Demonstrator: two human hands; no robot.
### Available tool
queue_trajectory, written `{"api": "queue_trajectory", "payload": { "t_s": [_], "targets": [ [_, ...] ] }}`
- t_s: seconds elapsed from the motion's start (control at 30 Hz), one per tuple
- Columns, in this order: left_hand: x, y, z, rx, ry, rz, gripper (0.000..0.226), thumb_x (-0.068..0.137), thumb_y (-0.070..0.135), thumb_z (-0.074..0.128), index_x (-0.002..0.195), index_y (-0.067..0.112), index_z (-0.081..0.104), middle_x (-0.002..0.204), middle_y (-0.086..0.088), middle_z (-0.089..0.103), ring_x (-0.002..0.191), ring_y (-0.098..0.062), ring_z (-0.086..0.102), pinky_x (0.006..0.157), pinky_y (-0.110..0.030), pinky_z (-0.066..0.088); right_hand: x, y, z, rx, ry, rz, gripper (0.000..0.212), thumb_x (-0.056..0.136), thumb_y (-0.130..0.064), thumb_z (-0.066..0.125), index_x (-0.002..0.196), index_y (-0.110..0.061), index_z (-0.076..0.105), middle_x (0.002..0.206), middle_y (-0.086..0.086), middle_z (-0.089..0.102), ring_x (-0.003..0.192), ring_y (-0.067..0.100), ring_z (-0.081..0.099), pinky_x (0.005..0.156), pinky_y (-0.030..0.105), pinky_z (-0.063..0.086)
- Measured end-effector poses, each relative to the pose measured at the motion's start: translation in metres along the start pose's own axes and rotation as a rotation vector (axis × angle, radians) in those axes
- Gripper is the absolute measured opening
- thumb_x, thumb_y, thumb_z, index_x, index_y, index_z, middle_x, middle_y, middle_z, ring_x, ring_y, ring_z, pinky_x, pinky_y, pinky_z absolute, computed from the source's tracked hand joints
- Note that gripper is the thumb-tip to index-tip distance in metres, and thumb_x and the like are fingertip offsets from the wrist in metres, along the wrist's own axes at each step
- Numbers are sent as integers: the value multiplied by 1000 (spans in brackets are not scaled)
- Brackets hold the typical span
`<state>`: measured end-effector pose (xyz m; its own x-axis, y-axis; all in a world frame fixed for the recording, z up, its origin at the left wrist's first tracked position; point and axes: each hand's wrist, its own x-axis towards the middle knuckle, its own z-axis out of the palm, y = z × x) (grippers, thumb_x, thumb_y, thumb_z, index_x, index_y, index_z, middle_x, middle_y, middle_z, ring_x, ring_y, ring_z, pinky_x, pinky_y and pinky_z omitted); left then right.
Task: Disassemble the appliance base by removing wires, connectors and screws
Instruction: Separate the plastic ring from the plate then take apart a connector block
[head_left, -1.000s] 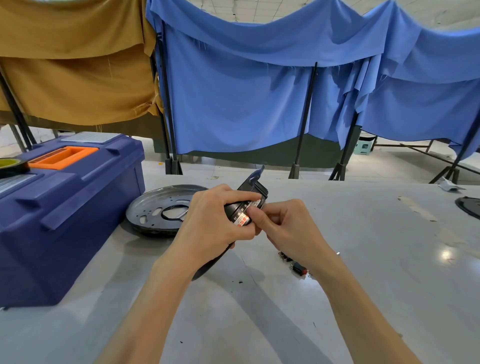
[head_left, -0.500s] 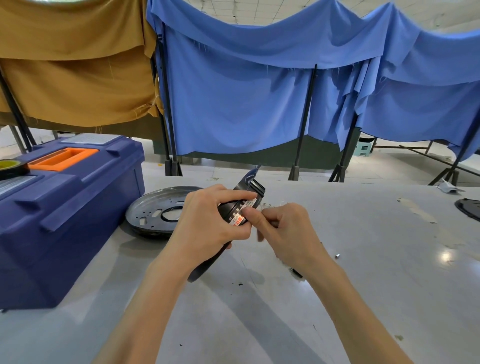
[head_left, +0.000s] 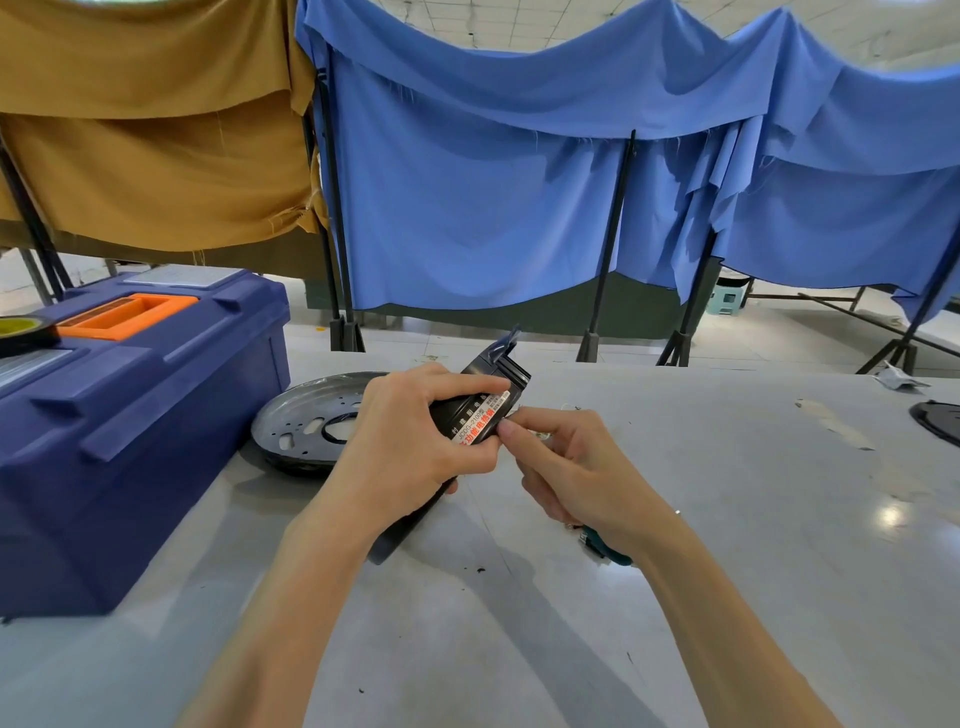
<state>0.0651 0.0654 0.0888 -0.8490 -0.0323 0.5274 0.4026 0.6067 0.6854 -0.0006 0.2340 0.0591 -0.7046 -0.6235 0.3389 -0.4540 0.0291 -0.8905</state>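
Note:
My left hand (head_left: 410, 436) grips a black plastic appliance part (head_left: 480, 410) with a white and red label, held tilted above the grey table (head_left: 727, 519). My right hand (head_left: 571, 467) has its fingers curled, and its fingertips pinch at the label's lower right edge. The part's lower end reaches the table under my left wrist. What my right fingers pinch is hidden behind them. A round grey metal plate (head_left: 306, 421) lies flat on the table just left of my left hand.
A blue toolbox (head_left: 130, 415) with an orange handle stands at the left, a tape roll (head_left: 21, 332) on its lid. Small removed parts (head_left: 602, 545) lie under my right wrist. A black round piece (head_left: 935, 421) sits at the far right edge. Blue and tan cloths hang behind.
Both hands and the black part have shifted slightly up and left. My right fingers have moved along the label's edge.

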Motion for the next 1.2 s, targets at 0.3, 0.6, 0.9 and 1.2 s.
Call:
{"api": "queue_trajectory", "payload": {
  "t_s": [0.3, 0.6, 0.9, 1.2],
  "targets": [
    [1, 1, 0, 50, 17, 15, 43, 69, 23, 80, 104, 43, 64, 89, 4, 62, 80, -8, 60, 49, -23, 55, -3, -10, -1, -482, 122, -112, 25, 99, -28, 51, 82, -24, 69, 42, -8, 33, 43, 14, 26, 45, 22, 23],
    [2, 3, 1, 51, -13, 15, 46, 66, 26, 81, 99, 50, 59, 93, 2, 63, 84, -9, 60, 52, -22, 55, -3, -5, -8, -140, -4, 45, 30, 99, -34, 51, 96, -13, 72, 58, 25, 46, 41, 19, 26, 38, 25, 25],
    [4, -2, 2, -27, -4, -3, 43, 69, 15, 82, 105, 37, 71, 89, 2, 62, 75, -18, 63, 43, -31, 55, -5, -12, -6, -463, 106, -113, 33, 99, -28, 52, 66, -32, 58, 46, -11, 47, 42, 12, 31, 44, 22, 28],
    [8, -7, -30, 24, 84, -48, 44, 71, 9, 80, 108, 30, 71, 93, 9, 66, 73, -7, 66, 47, -16, 52, -10, -8, -29, 258, -109, 42, 40, 97, -35, 52, 76, -3, 62, 36, -2, 32, 29, 12, 20, 37, 15, 23]
  ]
}}
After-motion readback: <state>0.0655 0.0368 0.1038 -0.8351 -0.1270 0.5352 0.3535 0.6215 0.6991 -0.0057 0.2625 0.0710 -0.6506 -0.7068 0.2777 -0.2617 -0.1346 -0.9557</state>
